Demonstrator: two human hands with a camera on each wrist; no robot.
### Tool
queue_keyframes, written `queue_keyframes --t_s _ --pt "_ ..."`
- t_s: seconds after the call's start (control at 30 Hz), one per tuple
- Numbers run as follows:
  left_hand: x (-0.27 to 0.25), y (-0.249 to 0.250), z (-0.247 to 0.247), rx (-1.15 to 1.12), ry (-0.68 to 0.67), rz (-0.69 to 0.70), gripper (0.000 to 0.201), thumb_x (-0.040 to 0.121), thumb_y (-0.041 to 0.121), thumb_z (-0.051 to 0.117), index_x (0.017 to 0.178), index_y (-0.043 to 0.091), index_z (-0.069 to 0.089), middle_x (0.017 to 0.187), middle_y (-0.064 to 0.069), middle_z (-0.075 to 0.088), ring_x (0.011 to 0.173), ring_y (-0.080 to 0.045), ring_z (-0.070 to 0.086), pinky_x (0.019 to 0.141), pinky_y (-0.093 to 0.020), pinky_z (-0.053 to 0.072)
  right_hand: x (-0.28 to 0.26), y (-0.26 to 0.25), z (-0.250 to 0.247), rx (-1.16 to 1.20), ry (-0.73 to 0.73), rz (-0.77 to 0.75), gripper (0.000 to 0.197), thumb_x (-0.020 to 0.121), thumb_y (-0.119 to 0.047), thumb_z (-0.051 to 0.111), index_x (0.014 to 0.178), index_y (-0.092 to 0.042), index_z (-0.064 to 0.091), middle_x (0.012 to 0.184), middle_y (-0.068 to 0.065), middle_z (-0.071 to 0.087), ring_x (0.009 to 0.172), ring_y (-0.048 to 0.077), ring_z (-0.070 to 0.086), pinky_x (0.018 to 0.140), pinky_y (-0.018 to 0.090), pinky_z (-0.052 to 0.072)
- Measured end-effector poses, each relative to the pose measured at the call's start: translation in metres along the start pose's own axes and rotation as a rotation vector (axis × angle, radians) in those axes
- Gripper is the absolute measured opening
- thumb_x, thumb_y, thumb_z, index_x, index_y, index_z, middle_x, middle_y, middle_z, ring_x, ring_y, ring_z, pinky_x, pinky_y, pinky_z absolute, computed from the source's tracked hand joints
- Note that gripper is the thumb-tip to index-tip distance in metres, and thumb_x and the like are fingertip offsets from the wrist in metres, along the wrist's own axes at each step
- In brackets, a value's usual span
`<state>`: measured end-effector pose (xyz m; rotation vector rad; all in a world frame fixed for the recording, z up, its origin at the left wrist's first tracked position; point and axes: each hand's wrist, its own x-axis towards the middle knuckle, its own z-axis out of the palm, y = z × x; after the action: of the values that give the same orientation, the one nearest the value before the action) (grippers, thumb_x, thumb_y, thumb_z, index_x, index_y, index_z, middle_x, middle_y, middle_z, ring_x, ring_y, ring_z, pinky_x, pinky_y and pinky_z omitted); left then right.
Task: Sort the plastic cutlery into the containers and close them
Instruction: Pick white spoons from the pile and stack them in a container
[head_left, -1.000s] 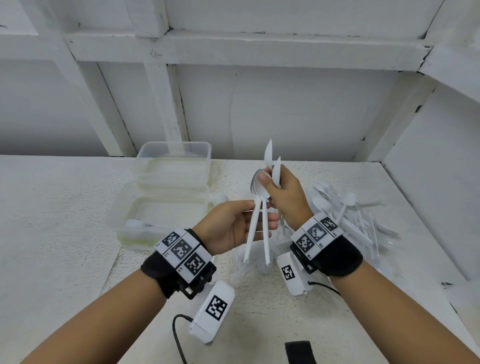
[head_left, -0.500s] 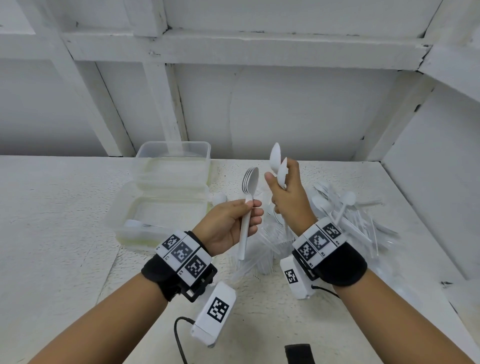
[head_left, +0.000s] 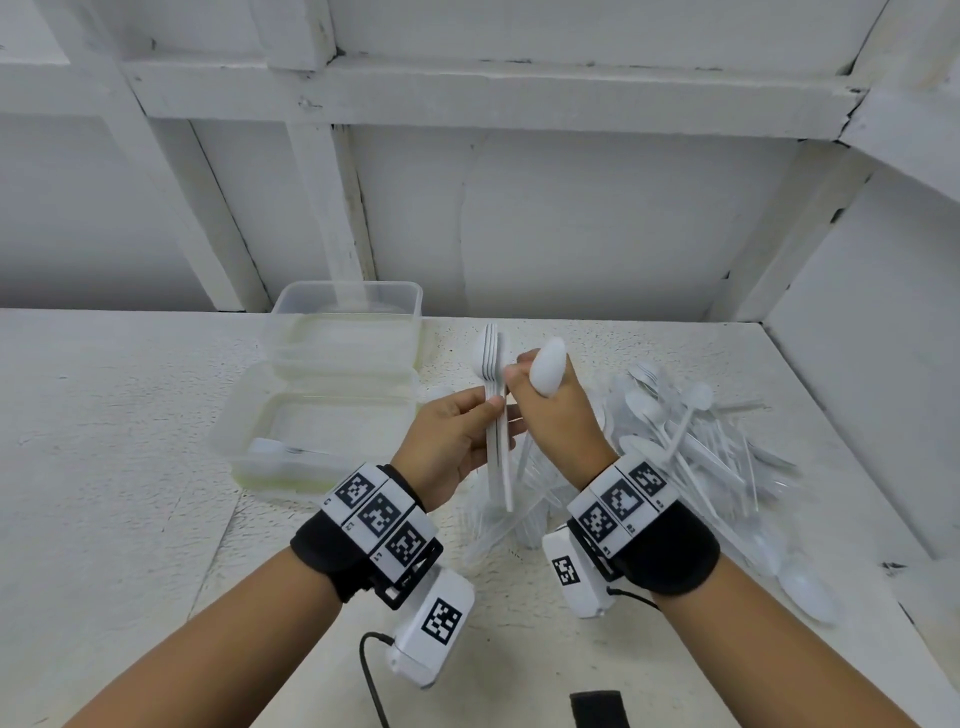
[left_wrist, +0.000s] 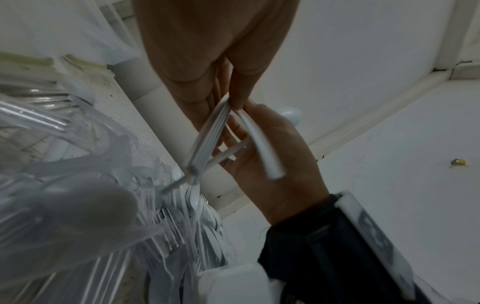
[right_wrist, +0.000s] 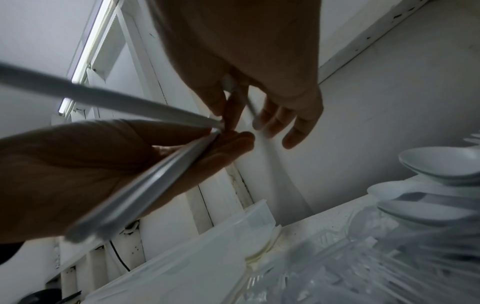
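Observation:
My left hand (head_left: 470, 431) grips a small stack of white plastic forks (head_left: 492, 364) upright by their handles, tines up. My right hand (head_left: 558, 421) is right beside it, holding a white spoon (head_left: 545, 371) bowl-up, with its fingertips touching the fork stack. In the left wrist view the fork handles (left_wrist: 210, 131) and a spoon handle (left_wrist: 262, 144) cross between the two hands. In the right wrist view the forks (right_wrist: 145, 185) lie across my left palm. Two clear containers stand open at the left, the near one (head_left: 244, 415) with a utensil inside, the far one (head_left: 348, 304) behind it.
A big loose pile of white and clear cutlery (head_left: 691, 441) covers the table to the right of my hands, with a spoon (head_left: 808, 587) at its near edge. White walls close off the back and the right. A black object (head_left: 597, 709) lies at the front edge.
Half a second ago my hands were apart, the left holding forks and the right holding spoons. My right hand has moved left against the forks, and both hands sit slightly lower.

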<state>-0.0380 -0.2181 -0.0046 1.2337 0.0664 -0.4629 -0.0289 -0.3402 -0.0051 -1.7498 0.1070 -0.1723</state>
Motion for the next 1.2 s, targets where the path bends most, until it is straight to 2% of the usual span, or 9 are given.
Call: queue_keyframes --t_s 0.13,0.27,0.37,0.5,0.63,0.8,0.9,1.03,1.2 --pt "0.0 0.004 -0.005 0.035 -0.011 -0.026 0.017 0.096 0.01 0.047 0.094 0.002 0.062 0.078 -0.007 0.065 0.063 -0.012 0.064 0.065 -0.025 0.057 0.002 -0.002 -0.002 -0.071 -0.078 0.022 0.032 0.092 -0.02 0.053 0.121 -0.012 0.042 0.089 -0.007 0.053 0.077 0.004 0.055 0.051 0.003 0.042" --pt "-0.001 0.006 -0.008 0.096 -0.012 -0.034 0.017 0.098 0.008 0.043 0.094 0.006 0.06 0.069 -0.002 0.054 0.051 -0.006 0.052 0.053 -0.016 0.048 0.007 -0.002 -0.005 -0.13 -0.03 -0.03 0.022 0.094 -0.024 0.051 0.111 -0.011 0.052 0.084 -0.006 0.055 0.07 0.002 0.052 0.056 0.009 0.042" --pt "-0.001 0.005 -0.01 0.117 -0.014 -0.019 0.017 0.098 0.008 0.042 0.095 0.007 0.059 0.073 -0.003 0.059 0.057 -0.008 0.058 0.059 -0.018 0.052 0.01 -0.007 -0.009 -0.071 0.044 -0.072 0.018 0.094 -0.029 0.051 0.107 -0.02 0.042 0.072 -0.004 0.051 0.061 0.006 0.048 0.056 0.017 0.042" --pt "0.0 0.003 -0.013 0.116 0.001 0.012 0.016 0.098 0.009 0.043 0.1 0.006 0.058 0.084 -0.007 0.067 0.074 -0.014 0.066 0.073 -0.025 0.056 0.007 -0.011 -0.005 -0.114 -0.092 -0.037 0.035 0.094 -0.026 0.052 0.109 -0.021 0.02 0.084 -0.008 0.043 0.072 0.002 0.048 0.057 0.004 0.039" --pt "0.002 0.002 -0.015 0.101 0.027 0.031 0.015 0.097 0.01 0.045 0.1 0.007 0.06 0.091 -0.009 0.069 0.081 -0.015 0.068 0.078 -0.028 0.056 0.008 -0.011 0.002 -0.163 -0.142 -0.042 0.009 0.097 -0.022 0.043 0.1 -0.017 0.035 0.084 -0.001 0.044 0.067 0.008 0.044 0.056 0.015 0.039" --pt "0.004 0.002 -0.016 0.151 0.055 0.068 0.015 0.096 0.008 0.046 0.103 0.005 0.06 0.105 -0.011 0.068 0.1 -0.019 0.066 0.084 -0.03 0.055 0.007 -0.01 0.012 -0.342 -0.055 -0.148 0.016 0.09 -0.021 0.056 0.078 -0.012 0.053 0.091 0.005 0.049 0.078 0.004 0.042 0.069 0.003 0.035" --pt "0.003 0.002 -0.016 0.171 0.061 0.091 0.014 0.095 0.006 0.047 0.1 0.007 0.061 0.099 -0.01 0.069 0.096 -0.018 0.067 0.077 -0.026 0.056 0.007 -0.016 0.016 -0.276 -0.037 -0.059 0.019 0.093 -0.019 0.051 0.085 -0.006 0.062 0.111 0.01 0.054 0.094 0.009 0.046 0.081 0.014 0.037" --pt "0.004 0.002 -0.021 0.2 0.07 0.096 0.015 0.095 0.006 0.049 0.103 0.003 0.061 0.094 -0.011 0.071 0.091 -0.022 0.068 0.084 -0.031 0.055 0.003 -0.027 0.016 -0.103 -0.056 0.013 0.03 0.097 -0.012 0.044 0.102 0.013 0.06 0.111 0.025 0.057 0.085 0.023 0.055 0.052 0.007 0.041" --pt "0.004 0.008 -0.028 0.149 0.063 0.078 0.018 0.092 0.004 0.053 0.106 -0.003 0.061 0.097 -0.017 0.069 0.089 -0.023 0.069 0.079 -0.029 0.057 0.0 -0.03 0.023 0.004 -0.212 0.127 0.016 0.1 -0.022 0.037 0.097 -0.013 0.05 0.09 -0.008 0.054 0.078 0.0 0.053 0.045 -0.002 0.036"
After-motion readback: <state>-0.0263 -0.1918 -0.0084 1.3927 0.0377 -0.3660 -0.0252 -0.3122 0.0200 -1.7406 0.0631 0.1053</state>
